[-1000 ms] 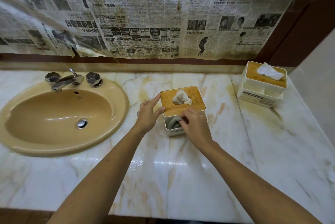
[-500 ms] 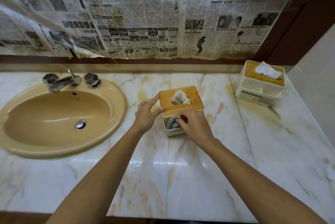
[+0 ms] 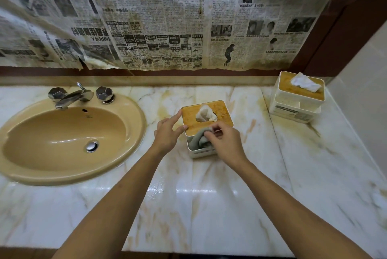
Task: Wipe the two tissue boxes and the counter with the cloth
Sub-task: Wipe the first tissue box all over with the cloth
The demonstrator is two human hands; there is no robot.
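A white tissue box with a wooden lid (image 3: pixel 219 112) stands in the middle of the marble counter (image 3: pixel 209 206), a tissue poking out of its slot. My left hand (image 3: pixel 168 135) rests against the lid's left front corner, fingers spread. My right hand (image 3: pixel 225 142) grips a grey cloth (image 3: pixel 199 139) and presses it on the box's front side. A second tissue box (image 3: pixel 297 99) of the same kind sits at the back right corner, untouched.
A beige oval sink (image 3: pixel 62 139) with a chrome tap (image 3: pixel 71 96) fills the left of the counter. Old newspaper (image 3: pixel 167 18) covers the wall behind. A pale side wall (image 3: pixel 364 91) closes the right end. The counter's front edge runs along the bottom.
My right hand has shifted the cloth slightly along the front of the box, showing more of the grey cloth. My left hand stays at the lid's corner.
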